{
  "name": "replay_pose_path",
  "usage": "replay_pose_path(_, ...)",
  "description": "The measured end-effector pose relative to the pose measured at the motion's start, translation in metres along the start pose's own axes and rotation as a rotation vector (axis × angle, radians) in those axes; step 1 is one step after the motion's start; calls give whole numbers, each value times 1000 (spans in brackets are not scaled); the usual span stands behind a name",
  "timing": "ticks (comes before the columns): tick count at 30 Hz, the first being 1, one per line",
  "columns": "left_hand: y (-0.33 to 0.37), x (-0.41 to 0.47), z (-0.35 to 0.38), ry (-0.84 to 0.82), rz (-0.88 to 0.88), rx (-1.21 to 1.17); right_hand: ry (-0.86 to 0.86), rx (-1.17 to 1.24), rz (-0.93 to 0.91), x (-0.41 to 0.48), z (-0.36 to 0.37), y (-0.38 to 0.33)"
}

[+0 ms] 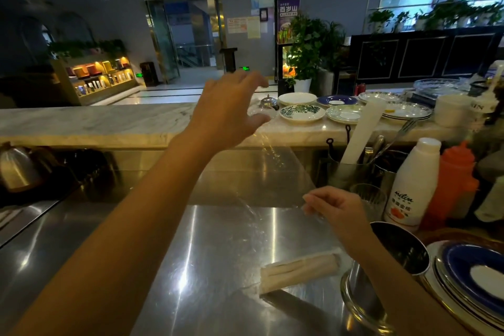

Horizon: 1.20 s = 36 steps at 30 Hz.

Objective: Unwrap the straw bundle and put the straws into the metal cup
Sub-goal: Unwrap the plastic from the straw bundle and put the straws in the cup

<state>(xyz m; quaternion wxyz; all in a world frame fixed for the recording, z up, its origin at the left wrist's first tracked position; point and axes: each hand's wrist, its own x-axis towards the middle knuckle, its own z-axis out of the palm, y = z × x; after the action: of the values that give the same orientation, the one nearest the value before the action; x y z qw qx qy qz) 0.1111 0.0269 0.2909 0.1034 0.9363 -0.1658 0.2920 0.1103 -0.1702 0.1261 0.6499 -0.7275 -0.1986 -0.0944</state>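
A pale bundle of straws [299, 272] lies on the steel counter [207, 254], near the front. A sheet of clear plastic wrap [270, 183] stretches up from it. My left hand [226, 112] is raised high and far forward, pinching the wrap's upper edge. My right hand [334, 207] grips the wrap's other corner lower down, above the bundle. The metal cup [392, 259] stands just right of the bundle, partly hidden behind my right forearm; its inside looks dark.
Stacked blue-rimmed plates [471, 284] sit at the right edge. A white bottle [414, 185], an orange squeeze bottle [452, 180] and a utensil holder [351, 169] stand behind the cup. Plates [302, 113] line the marble ledge. A kettle [16, 166] is at left.
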Motion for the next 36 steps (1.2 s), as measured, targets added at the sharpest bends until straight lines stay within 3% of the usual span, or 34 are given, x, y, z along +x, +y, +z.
replay_pose_path(2,16,-5,0,85,205,45,-45,-19,-28,5,2,-8)
replay_pose_path(3,26,-8,3,50,306,63,-65,-39,-36,8,5,-11)
replay_pose_path(6,48,-15,25,-233,438,264,-94,-5,-29,15,14,-21)
replay_pose_path(8,51,-16,37,-390,418,399,-98,49,-19,17,18,-25)
replay_pose_path(10,47,-17,44,-437,404,426,-106,54,-27,18,18,-27)
replay_pose_path(20,13,-7,28,-385,253,225,-82,-196,58,0,-2,7)
replay_pose_path(30,-16,0,0,-382,112,101,54,-147,70,-6,-14,9)
replay_pose_path(36,-43,-20,-6,-414,25,47,80,-186,-45,0,-21,-10)
